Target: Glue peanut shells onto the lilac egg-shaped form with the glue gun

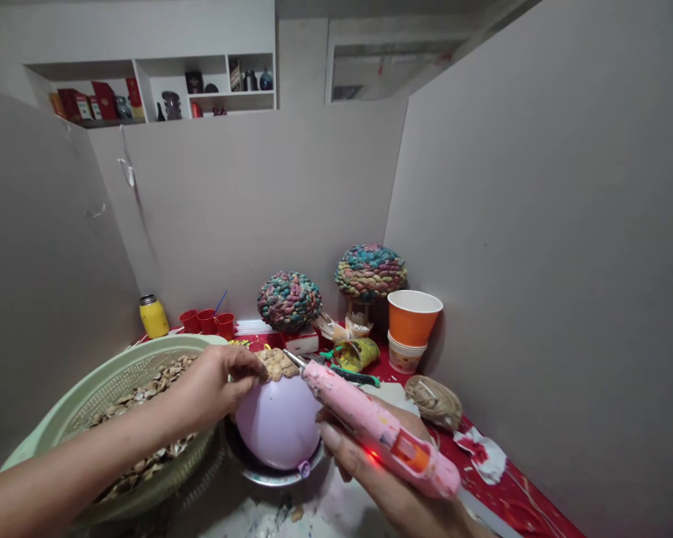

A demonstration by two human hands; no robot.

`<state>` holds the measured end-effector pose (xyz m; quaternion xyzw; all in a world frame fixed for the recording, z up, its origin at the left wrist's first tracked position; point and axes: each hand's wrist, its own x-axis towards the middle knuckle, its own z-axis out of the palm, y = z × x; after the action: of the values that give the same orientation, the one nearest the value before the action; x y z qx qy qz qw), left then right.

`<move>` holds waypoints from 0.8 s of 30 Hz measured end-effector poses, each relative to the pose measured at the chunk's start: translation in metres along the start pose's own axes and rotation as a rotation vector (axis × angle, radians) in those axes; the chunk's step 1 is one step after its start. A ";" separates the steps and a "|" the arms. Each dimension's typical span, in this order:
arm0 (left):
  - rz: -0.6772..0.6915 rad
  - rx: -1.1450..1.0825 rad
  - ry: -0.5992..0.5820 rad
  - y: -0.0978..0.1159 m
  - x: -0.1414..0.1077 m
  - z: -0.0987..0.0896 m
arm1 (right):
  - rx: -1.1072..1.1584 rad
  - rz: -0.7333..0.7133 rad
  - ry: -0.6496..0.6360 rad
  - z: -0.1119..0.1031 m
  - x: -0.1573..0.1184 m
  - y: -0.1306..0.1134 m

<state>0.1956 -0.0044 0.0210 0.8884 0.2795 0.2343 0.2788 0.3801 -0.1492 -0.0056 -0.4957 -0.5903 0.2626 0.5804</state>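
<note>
A lilac balloon (277,426) sits in a metal bowl (274,477), its knot toward me. Tan shells (279,365) cover its top in a close layer. At the layer's left edge, my left hand (232,377) pinches with thumb and forefinger at what looks like a shell, mostly hidden by the fingertips. My right hand (364,456) is wrapped round a pink hot glue gun (364,411) with a red light glowing on its side. The metal nozzle points up and left, its tip at the shell layer; contact cannot be made out.
A green colander (34,441) of loose shells (146,456) stands left. Behind are two coloured shell-covered balls (290,301), red cups (206,321), a yellow jar (154,317), green-handled pliers (353,375), paper cups (412,325) and twine (434,401). Grey panels (538,261) enclose the table.
</note>
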 end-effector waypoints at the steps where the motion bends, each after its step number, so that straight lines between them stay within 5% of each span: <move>1: -0.025 -0.036 -0.011 -0.002 -0.001 0.000 | -0.002 0.010 -0.006 0.000 0.000 0.000; 9: -0.088 -0.110 0.009 -0.006 -0.005 -0.001 | -0.038 0.038 -0.007 0.003 0.000 0.001; 24: 0.125 0.217 -0.081 -0.006 -0.013 -0.003 | -0.071 0.018 -0.035 0.004 -0.001 0.003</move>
<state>0.1817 -0.0077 0.0165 0.9377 0.2357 0.1838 0.1769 0.3768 -0.1479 -0.0091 -0.5168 -0.6048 0.2553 0.5495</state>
